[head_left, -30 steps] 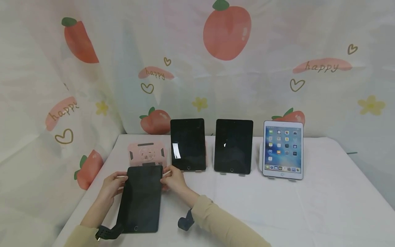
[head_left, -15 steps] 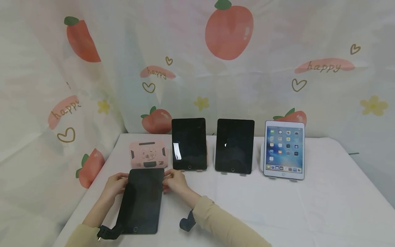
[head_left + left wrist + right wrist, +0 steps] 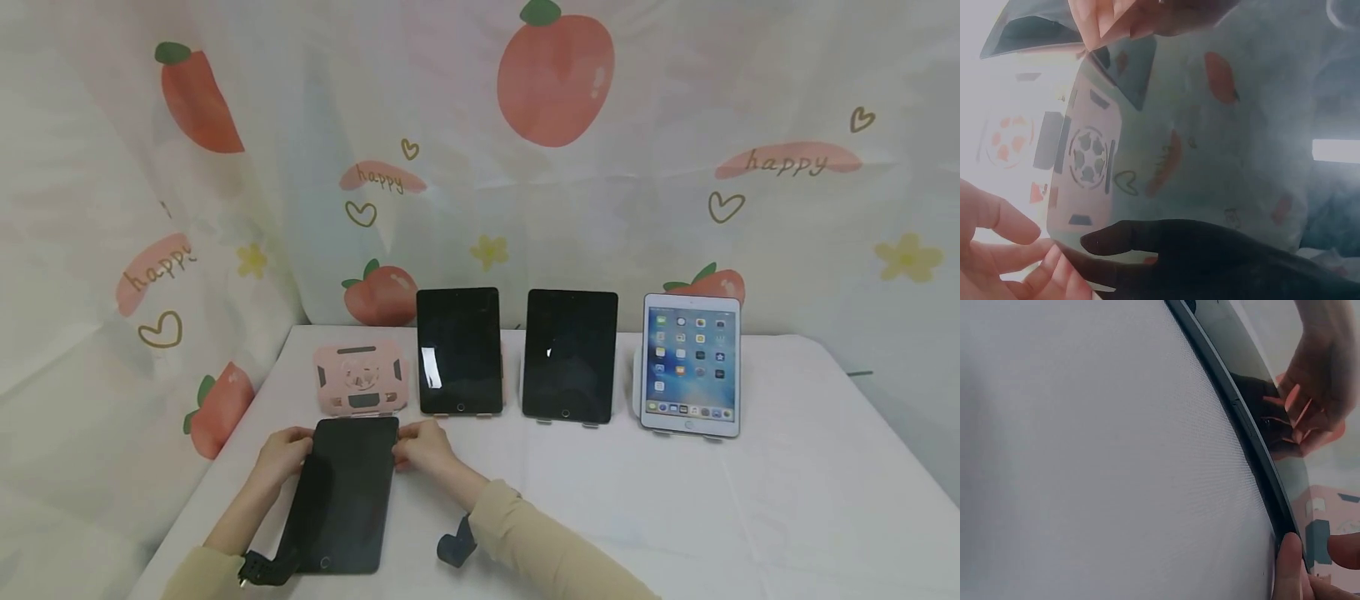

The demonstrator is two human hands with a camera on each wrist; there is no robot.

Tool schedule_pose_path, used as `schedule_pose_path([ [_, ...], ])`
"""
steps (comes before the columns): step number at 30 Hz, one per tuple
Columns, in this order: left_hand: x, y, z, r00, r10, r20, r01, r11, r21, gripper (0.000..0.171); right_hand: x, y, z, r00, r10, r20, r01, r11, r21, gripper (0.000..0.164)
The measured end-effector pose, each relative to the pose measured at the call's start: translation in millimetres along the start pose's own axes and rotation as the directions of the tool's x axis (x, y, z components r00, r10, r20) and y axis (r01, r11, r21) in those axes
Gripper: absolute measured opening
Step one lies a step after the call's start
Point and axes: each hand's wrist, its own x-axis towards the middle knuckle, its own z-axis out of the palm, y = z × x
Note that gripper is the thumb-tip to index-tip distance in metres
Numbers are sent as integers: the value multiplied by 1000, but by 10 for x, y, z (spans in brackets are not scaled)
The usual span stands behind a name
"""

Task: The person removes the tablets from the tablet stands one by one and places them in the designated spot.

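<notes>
A black tablet (image 3: 347, 496) is facing upward before the pink stand (image 3: 362, 379), its long axis running near to far, home-button end lying nearest; left hand (image 3: 282, 455) and right hand (image 3: 426, 447) are gripping opposite long edges near the far corners.

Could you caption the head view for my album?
Hands hold a black tablet by a pink stand, three more tablets propped nearby.
</notes>
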Motion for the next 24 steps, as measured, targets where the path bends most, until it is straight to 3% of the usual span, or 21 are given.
schedule_pose_path([
  [16,-29,-10,26,1000,7,7,-7,1000,8,43,4,27,-49,999,25,42,-25,1000,0,39],
  [24,-27,-9,9,999,-5,42,3,999,48,44,-6,75,-107,994,0,112,0,1000,2,38],
])
